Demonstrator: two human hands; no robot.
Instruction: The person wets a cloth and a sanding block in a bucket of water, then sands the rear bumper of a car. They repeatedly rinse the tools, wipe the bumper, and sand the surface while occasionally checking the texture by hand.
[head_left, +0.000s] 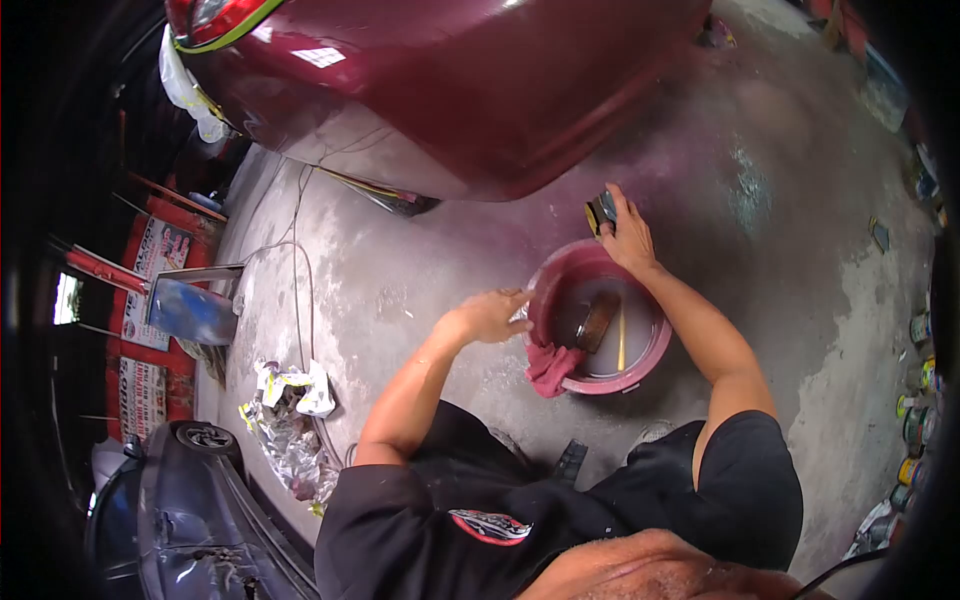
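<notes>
Remotely, I grasp a dark-and-yellow block [601, 213] with my right hand [630, 242], left hand [488, 316] loosely open near the basin [656, 358]; work looks underway, extent unclear.

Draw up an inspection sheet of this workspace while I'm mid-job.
Surface: grey concrete floor, patchy, stained.
Job's things: round pink plastic tub of cloudy liquid, containing a brown block and yellow stick; dark pink cloth over its rim.
Clutter: crumpled silvery sheeting on the floor; assorted cans at the right edge.
Hands: left hand open beside the tub, contact unclear; right hand grips a dark and yellow block.
Cables: thin dark line, cable or hose, trailing across the floor.
Surroundings: glossy maroon car body, dark grey car.
</notes>
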